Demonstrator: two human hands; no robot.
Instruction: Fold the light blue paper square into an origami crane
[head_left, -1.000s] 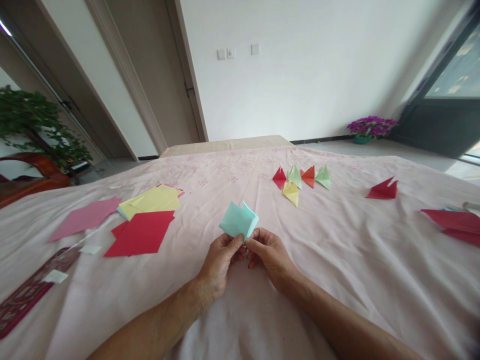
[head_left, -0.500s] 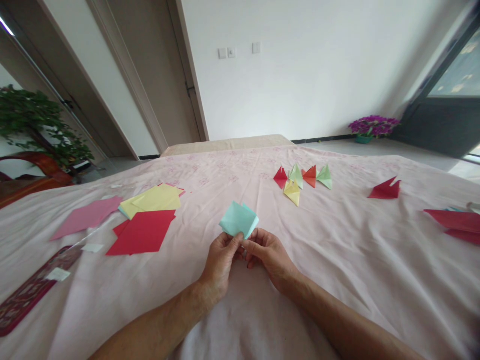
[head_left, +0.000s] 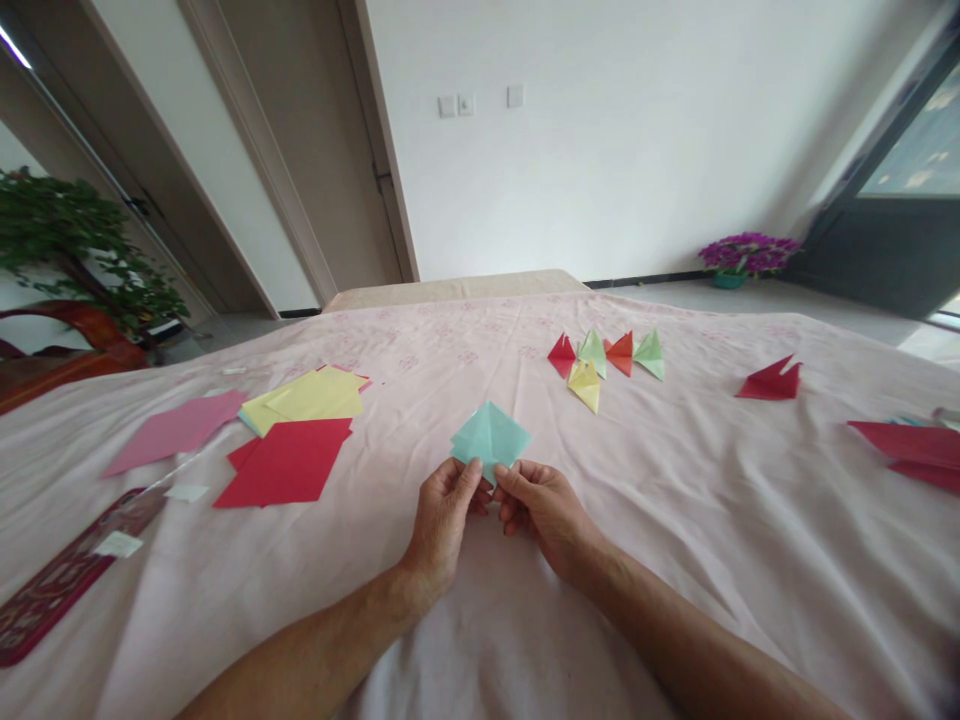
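A folded mint-green origami paper [head_left: 491, 436] is held up in front of me, its layers forming a diamond with a crease down the middle. My left hand [head_left: 444, 510] pinches its lower left edge, thumb on the near face. On the lower right edge, my right hand [head_left: 541, 508] grips it the same way, thumb in front and fingers curled behind. The paper's bottom corner lies between the two thumbs. Fingertips behind the paper are partly hidden.
Red sheets [head_left: 289, 462], yellow sheets [head_left: 319, 396] and a pink sheet [head_left: 174, 432] lie left, near a dark red patterned packet [head_left: 67, 580]. Several small folded papers [head_left: 592, 352] stand ahead right. A red folded piece [head_left: 772, 378] and red paper [head_left: 911, 450] lie farther right on the pink cloth [head_left: 675, 560].
The mint-green paper has turned and shifted slightly right, now showing a face with a central crease. My right thumb has moved onto its front.
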